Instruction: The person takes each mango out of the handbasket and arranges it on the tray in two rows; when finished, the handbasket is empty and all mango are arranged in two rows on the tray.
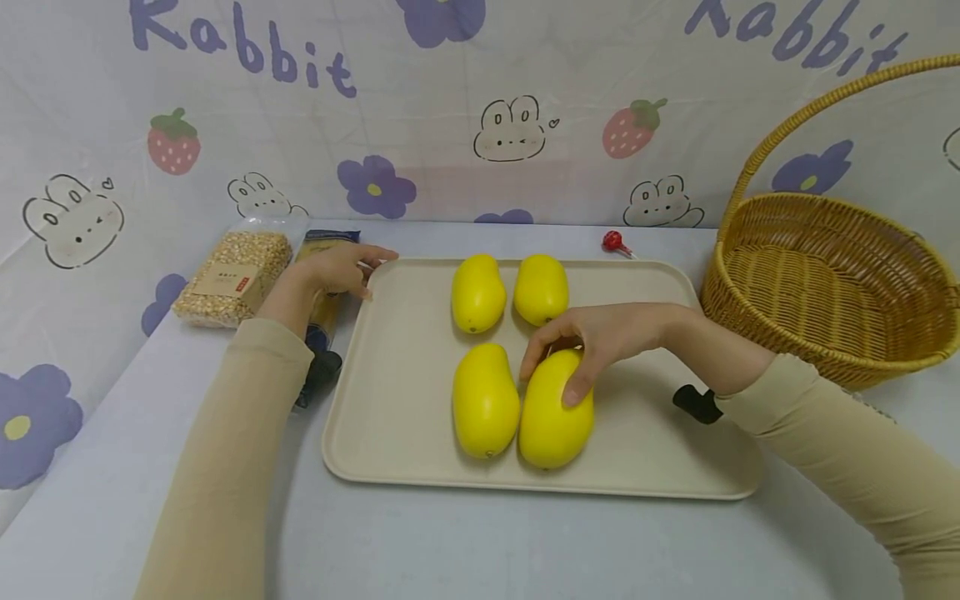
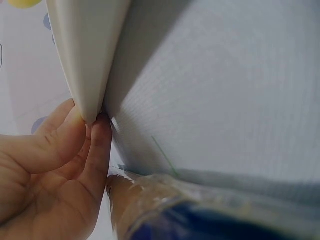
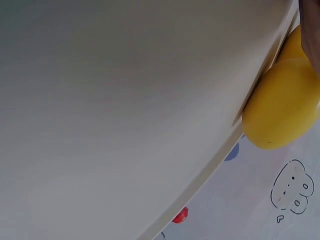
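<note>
Four would exceed my count, so several yellow mangoes lie in two rows on a beige tray (image 1: 397, 383). My right hand (image 1: 611, 333) grips the near right mango (image 1: 557, 429) from above, thumb on its near side. Beside it is the near left mango (image 1: 486, 404); behind lie the far left mango (image 1: 478, 293) and far right mango (image 1: 542, 287). At the tray's far left corner, my left hand (image 1: 337, 268) pinches the rim; the left wrist view shows thumb and fingers (image 2: 102, 145) on that corner. Only a sliver of the right hand shows in the right wrist view.
A wicker basket (image 1: 780, 329) with a tall handle stands right of the tray. A bag of grain kernels (image 1: 236, 271) and a dark-ended packet (image 1: 330, 237) lie at the left. Behind the tray is a red lollipop (image 1: 613, 242). A printed cloth hangs at the back.
</note>
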A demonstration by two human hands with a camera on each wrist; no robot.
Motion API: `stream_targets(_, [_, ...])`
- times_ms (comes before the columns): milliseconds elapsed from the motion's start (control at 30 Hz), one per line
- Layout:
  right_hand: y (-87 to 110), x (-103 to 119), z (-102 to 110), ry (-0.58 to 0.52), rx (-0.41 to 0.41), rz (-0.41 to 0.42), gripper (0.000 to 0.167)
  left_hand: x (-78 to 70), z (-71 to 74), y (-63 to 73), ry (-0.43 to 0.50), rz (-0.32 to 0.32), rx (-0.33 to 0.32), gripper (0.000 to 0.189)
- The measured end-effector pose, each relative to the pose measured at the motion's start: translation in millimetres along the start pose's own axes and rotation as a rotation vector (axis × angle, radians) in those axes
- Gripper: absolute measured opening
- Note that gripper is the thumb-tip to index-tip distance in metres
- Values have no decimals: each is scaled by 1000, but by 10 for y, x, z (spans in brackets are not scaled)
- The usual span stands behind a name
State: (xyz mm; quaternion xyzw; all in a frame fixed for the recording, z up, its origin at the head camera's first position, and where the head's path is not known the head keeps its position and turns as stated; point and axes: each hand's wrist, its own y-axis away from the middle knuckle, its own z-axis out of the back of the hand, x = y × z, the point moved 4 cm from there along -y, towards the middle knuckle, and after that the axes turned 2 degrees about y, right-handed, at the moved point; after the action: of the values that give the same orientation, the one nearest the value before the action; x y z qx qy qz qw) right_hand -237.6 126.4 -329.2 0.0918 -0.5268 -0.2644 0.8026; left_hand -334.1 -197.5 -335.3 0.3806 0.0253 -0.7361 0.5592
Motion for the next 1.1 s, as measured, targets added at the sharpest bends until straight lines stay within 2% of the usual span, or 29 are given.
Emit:
stream_targets(600, [85, 70, 59, 106, -119, -8, 51, -6, 3, 14, -7, 2, 5, 79])
stream_targets(967, [211, 75, 140, 103, -172, 4, 54, -14, 4, 0, -2, 7, 12, 78])
stream_targets(1100, [275, 75, 165, 114, -231, -17, 50, -11, -3, 2, -28, 6, 3, 77])
